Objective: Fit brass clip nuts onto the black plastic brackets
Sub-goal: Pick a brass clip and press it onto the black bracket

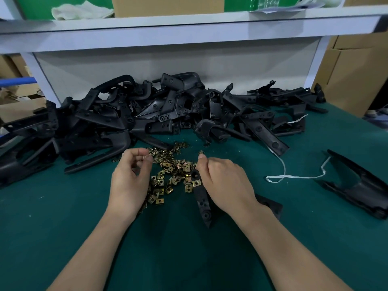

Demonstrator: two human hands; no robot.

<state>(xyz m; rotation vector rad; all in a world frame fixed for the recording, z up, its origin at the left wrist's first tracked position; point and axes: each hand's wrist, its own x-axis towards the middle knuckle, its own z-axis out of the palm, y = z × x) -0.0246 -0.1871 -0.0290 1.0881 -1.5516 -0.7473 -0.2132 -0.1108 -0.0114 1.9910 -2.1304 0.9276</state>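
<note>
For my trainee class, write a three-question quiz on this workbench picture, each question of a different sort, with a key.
1. True or false: the left hand pinches a clip nut.
2. Which hand holds the bracket? A: left. B: right hand.
3. Fill in: the loose clip nuts lie on a ____ mat.
Key: 1 true; 2 B; 3 green.

Occlusions, head view.
Right hand [226, 183] covers the middle of the bracket [202, 198] it grips; finger placement underneath unseen. Left hand [131, 179] pinches a nut [146, 158], too small and blurred to read its orientation, and hides the pile [170, 171] edge beneath it.
</note>
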